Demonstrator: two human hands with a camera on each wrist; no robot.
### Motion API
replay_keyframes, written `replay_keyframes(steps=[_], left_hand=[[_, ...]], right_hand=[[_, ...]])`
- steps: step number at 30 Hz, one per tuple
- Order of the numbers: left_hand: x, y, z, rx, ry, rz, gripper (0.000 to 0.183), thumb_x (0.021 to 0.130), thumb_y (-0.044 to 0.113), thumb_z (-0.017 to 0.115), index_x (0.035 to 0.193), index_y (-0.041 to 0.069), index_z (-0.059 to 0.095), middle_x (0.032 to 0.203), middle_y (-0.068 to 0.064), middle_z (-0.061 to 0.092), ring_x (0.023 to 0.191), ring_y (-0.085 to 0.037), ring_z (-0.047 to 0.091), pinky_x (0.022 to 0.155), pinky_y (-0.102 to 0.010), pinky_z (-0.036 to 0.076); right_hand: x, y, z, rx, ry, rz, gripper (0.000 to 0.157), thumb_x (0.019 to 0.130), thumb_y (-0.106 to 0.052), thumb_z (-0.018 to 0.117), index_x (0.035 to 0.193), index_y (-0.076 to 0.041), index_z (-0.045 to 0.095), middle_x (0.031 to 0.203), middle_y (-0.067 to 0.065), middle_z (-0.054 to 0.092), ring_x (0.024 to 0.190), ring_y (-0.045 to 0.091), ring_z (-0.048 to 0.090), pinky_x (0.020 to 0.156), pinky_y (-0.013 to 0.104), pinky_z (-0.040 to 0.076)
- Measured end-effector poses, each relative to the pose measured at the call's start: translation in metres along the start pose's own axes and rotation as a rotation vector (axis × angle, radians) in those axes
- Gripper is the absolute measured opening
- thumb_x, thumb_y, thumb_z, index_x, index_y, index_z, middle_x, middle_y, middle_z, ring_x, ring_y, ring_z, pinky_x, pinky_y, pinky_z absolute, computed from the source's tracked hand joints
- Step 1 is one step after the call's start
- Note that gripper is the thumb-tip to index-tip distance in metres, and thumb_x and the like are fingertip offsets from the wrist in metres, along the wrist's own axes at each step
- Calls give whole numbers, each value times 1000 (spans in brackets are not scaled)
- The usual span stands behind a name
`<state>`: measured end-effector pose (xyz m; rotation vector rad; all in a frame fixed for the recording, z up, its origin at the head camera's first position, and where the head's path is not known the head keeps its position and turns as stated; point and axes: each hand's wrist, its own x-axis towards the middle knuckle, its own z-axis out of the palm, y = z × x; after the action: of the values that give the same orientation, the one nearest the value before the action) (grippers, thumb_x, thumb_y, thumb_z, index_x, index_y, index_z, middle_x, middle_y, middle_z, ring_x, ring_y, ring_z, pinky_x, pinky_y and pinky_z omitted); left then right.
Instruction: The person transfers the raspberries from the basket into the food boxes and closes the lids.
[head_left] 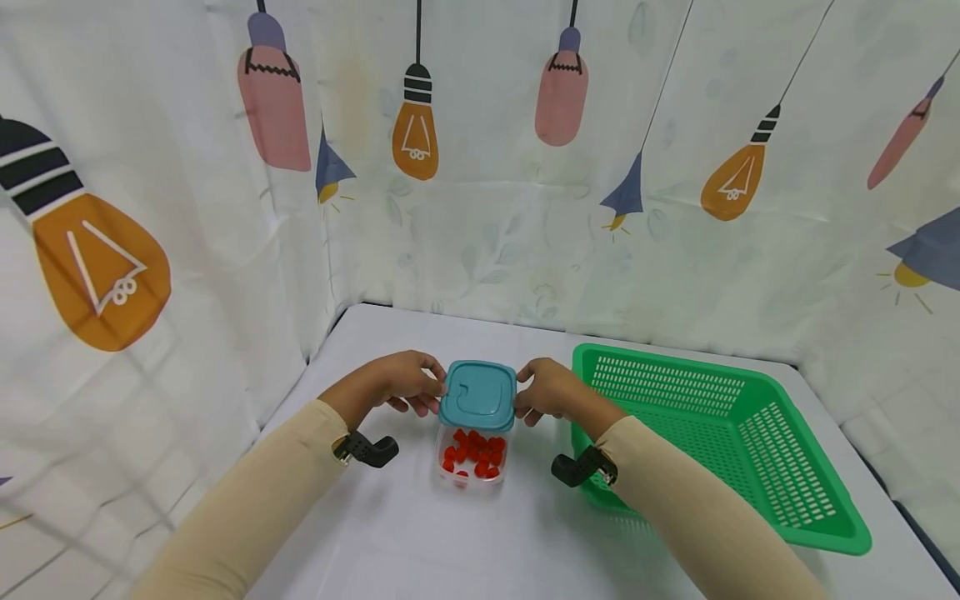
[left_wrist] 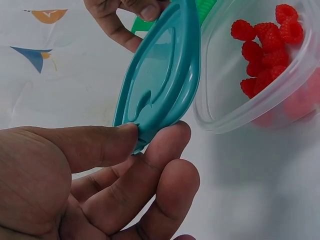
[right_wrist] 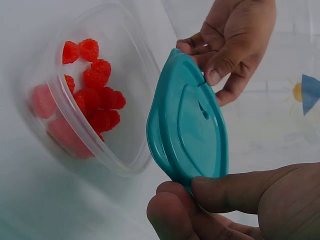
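Note:
Between both hands a teal plastic lid (head_left: 478, 395) is held, tilted, at the far side of a clear plastic container (head_left: 471, 482). Several red raspberries (left_wrist: 267, 50) lie inside the container, which stands uncovered on the table. My left hand (head_left: 405, 382) pinches the lid's left edge between thumb and fingers. On the opposite edge, my right hand (head_left: 551, 390) pinches it the same way. Seen from the right wrist, the lid (right_wrist: 192, 125) stands steeply slanted beside the container's rim (right_wrist: 132, 167).
A green perforated plastic basket (head_left: 780, 400) sits on the right of the white-covered table (head_left: 390, 533), close behind my right forearm. White curtains (head_left: 495, 250) printed with lamps hang around the table's back and sides.

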<state>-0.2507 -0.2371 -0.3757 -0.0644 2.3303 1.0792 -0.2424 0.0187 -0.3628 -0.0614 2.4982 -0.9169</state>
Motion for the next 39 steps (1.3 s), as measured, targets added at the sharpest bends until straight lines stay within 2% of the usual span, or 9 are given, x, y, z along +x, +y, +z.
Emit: replay_keyframes(steps=[7,13,20,25,39], left_hand=[[-8,1,5,-9,-10,-6,33,99,19,68,129,12,58,88,-10,75,76,-24,71,70,-37,52],[-12,-3,7,-42,-27,0,39,99,18,68,135,12,53,90,-11,74,73,-27,73,64,-37,59],[-16,-8,10,-48,-50,4,39,98,17,69,133,13,53,90,-13,74,70,-28,73,60,-36,59],[-20,-13,14,-29,-54,14,36,100,16,66,133,14,53,87,-12,74,68,-26,73,57,-35,58],[-25,-21,24,-9,-73,25,29,99,11,66,127,12,59,82,-13,74,63,-23,73,52,-32,56]], right_hand=[[-3,3,4,-41,6,-19,52,93,-13,76,138,2,53,77,6,73,66,19,72,88,51,54],[-8,3,9,3,-40,-1,56,94,-16,74,142,2,49,84,9,74,67,23,73,73,47,60],[-15,4,12,19,-74,1,57,95,-16,74,142,3,48,86,10,74,68,24,73,59,39,59],[-19,5,14,19,-111,-11,55,95,-17,73,140,4,50,89,12,74,71,24,73,59,37,59],[-31,7,19,-33,-128,-40,42,95,-14,69,129,8,56,80,10,74,68,21,72,56,35,55]])
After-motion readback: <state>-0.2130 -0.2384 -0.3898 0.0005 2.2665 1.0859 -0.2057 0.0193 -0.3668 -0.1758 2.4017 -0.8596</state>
